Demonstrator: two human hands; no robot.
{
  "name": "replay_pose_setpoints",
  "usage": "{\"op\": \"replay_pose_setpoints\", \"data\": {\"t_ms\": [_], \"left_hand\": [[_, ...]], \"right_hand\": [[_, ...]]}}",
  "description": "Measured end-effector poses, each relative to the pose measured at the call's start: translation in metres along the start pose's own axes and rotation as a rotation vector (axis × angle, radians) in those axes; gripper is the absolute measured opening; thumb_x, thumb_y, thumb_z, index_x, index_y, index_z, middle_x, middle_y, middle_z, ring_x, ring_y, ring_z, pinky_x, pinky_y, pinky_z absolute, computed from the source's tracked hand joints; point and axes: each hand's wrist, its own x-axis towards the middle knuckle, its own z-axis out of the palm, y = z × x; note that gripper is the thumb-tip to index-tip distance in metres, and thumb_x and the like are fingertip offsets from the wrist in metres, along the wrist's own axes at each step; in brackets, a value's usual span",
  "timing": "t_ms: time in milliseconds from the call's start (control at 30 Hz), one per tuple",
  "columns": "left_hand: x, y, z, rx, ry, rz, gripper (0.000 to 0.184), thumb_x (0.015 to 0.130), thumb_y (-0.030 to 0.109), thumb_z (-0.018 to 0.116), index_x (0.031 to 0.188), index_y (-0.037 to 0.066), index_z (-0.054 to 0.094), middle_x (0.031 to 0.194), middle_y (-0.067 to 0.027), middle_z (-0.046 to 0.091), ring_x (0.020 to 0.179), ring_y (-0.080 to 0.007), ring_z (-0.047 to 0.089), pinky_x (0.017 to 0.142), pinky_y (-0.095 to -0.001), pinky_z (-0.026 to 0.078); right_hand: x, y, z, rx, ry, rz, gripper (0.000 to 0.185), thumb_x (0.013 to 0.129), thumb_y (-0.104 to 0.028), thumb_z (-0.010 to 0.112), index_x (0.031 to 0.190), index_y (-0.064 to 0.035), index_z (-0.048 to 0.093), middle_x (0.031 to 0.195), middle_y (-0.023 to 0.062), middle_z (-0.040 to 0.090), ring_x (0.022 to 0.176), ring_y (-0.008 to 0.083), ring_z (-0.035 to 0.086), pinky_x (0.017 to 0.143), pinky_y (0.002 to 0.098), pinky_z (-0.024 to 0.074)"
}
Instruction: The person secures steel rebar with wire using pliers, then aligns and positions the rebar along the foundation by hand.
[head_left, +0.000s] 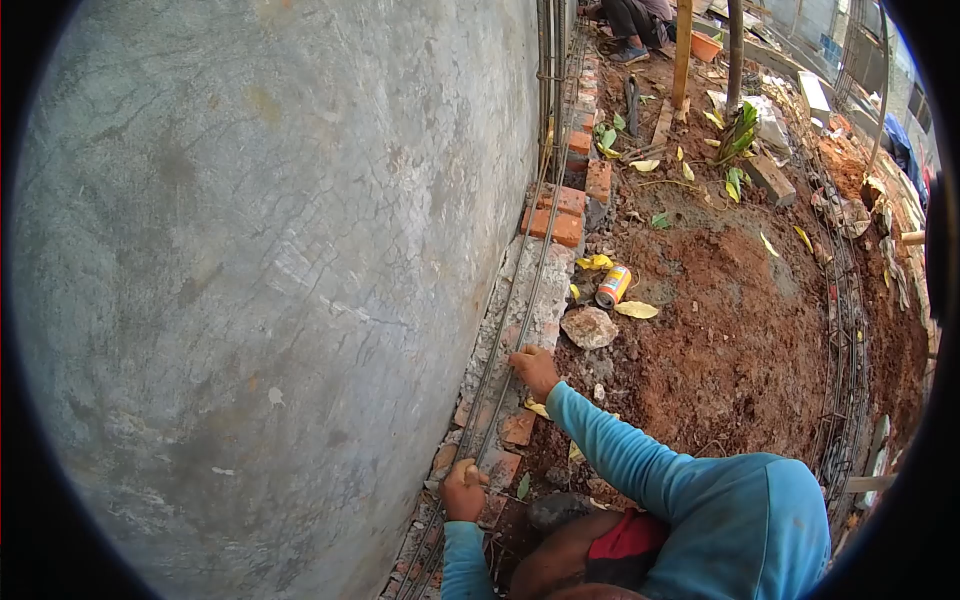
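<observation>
Two hands [463,490] [536,371], both in a curled grip on long steel rods [497,411] over brickwork [518,428] beside a grey wall [300,280].

Bricks [553,226], steel rods [545,85] and bare red earth [700,345] show an outdoor building site.

The grey wall [290,280] shut off the left side of the rods [541,268]. Farther along the strip, the stacked bricks [568,232] stood in the way beside it. Just right of the strip, the stone [589,328] and the can [613,288] narrowed a low path. Beyond them to the right, a hand could pass over the soil [720,340], until the wooden post [682,60] at the far end.
</observation>
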Motion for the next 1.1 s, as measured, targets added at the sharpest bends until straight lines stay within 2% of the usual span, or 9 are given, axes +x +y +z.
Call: {"op": "replay_pose_setpoints", "data": {"t_ms": [100, 167, 233, 433, 567, 633, 833, 933, 1100], "left_hand": [[0.001, -0.006, 0.009, 0.102, -0.026, -0.137, 0.022, 0.091, 0.013, 0.055, 0.105, -0.001, 0.066, 0.082, -0.0154, 0.071, 0.088, -0.0377, 0.067, 0.082, -0.0484, 0.051], [-0.003, -0.028, 0.029, 0.588, 0.248, 0.168, 0.020, 0.087, 0.010, 0.059, 0.102, 0.001, 0.068, 0.080, -0.0163, 0.071, 0.094, -0.0360, 0.064, 0.092, -0.0489, 0.045], [-0.007, -0.028, 0.032, 0.570, 0.204, 0.169, 0.020, 0.085, 0.010, 0.061, 0.101, 0.002, 0.069, 0.080, -0.0168, 0.070, 0.094, -0.0348, 0.062, 0.096, -0.0486, 0.042], [-0.012, 0.005, 0.023, 0.633, 0.157, 0.191, 0.018, 0.080, 0.010, 0.065, 0.096, 0.004, 0.070, 0.078, -0.0144, 0.069, 0.086, -0.0309, 0.061, 0.100, -0.0475, 0.037], [-0.012, -0.004, 0.025, 0.743, 0.105, 0.121, 0.016, 0.080, 0.009, 0.065, 0.095, 0.005, 0.070, 0.080, -0.0128, 0.070, 0.087, -0.0291, 0.061, 0.098, -0.0481, 0.036], [-0.010, -0.020, 0.033, 0.764, 0.136, 0.097, 0.017, 0.080, 0.010, 0.066, 0.096, 0.005, 0.070, 0.081, -0.0127, 0.070, 0.087, -0.0287, 0.062, 0.098, -0.0479, 0.036], [-0.012, 0.003, 0.030, 0.812, 0.165, 0.025, 0.019, 0.077, 0.010, 0.069, 0.096, 0.006, 0.072, 0.085, -0.0114, 0.071, 0.087, -0.0278, 0.062, 0.098, -0.0473, 0.035], [-0.012, -0.003, 0.030, 0.794, 0.161, 0.028, 0.020, 0.077, 0.010, 0.069, 0.096, 0.007, 0.072, 0.087, -0.0106, 0.072, 0.087, -0.0276, 0.063, 0.098, -0.0468, 0.036], [-0.014, -0.019, 0.034, 0.749, 0.193, 0.063, 0.021, 0.078, 0.010, 0.069, 0.099, 0.009, 0.073, 0.089, -0.0098, 0.072, 0.087, -0.0267, 0.063, 0.098, -0.0462, 0.036]], "right_hand": [[0.007, 0.000, -0.001, -0.197, -0.003, 0.021, 0.025, 0.080, -0.022, 0.067, 0.078, 0.0015, 0.058, 0.070, 0.0095, 0.059, 0.063, 0.0200, 0.053, 0.059, 0.0373, 0.0432], [0.015, -0.005, -0.006, -0.360, 0.000, 0.043, 0.026, 0.081, -0.022, 0.067, 0.079, 0.0028, 0.059, 0.071, 0.0126, 0.062, 0.064, 0.0221, 0.057, 0.060, 0.0378, 0.0450], [0.018, -0.012, -0.011, -0.575, -0.094, 0.136, 0.028, 0.082, -0.022, 0.067, 0.079, 0.0052, 0.059, 0.074, 0.0172, 0.065, 0.067, 0.0253, 0.062, 0.062, 0.0394, 0.0476], [0.009, 0.003, -0.015, -0.173, -0.071, 0.089, 0.023, 0.085, -0.015, 0.065, 0.087, 0.0073, 0.061, 0.076, 0.0150, 0.064, 0.061, 0.0231, 0.062, 0.055, 0.0374, 0.0505], [0.001, -0.010, -0.015, -0.140, -0.079, 0.131, 0.022, 0.085, -0.015, 0.065, 0.090, 0.0065, 0.062, 0.075, 0.0144, 0.065, 0.062, 0.0230, 0.063, 0.055, 0.0374, 0.0509], [0.004, -0.017, -0.013, -0.321, -0.125, 0.175, 0.026, 0.085, -0.019, 0.064, 0.089, 0.0066, 0.060, 0.078, 0.0165, 0.066, 0.067, 0.0245, 0.063, 0.065, 0.0407, 0.0516], [0.005, -0.005, -0.004, -0.551, -0.046, 0.075, 0.026, 0.087, -0.019, 0.063, 0.090, 0.0070, 0.061, 0.077, 0.0171, 0.065, 0.067, 0.0270, 0.063, 0.065, 0.0421, 0.0507], [0.011, 0.011, -0.008, -0.166, -0.075, 0.126, 0.017, 0.088, -0.012, 0.062, 0.081, 0.0031, 0.058, 0.067, 0.0108, 0.060, 0.057, 0.0200, 0.058, 0.051, 0.0354, 0.0453], [0.003, 0.005, -0.009, -0.196, -0.084, 0.081, 0.019, 0.088, -0.013, 0.063, 0.077, 0.0019, 0.056, 0.067, 0.0098, 0.059, 0.056, 0.0184, 0.055, 0.051, 0.0353, 0.0444]]}}
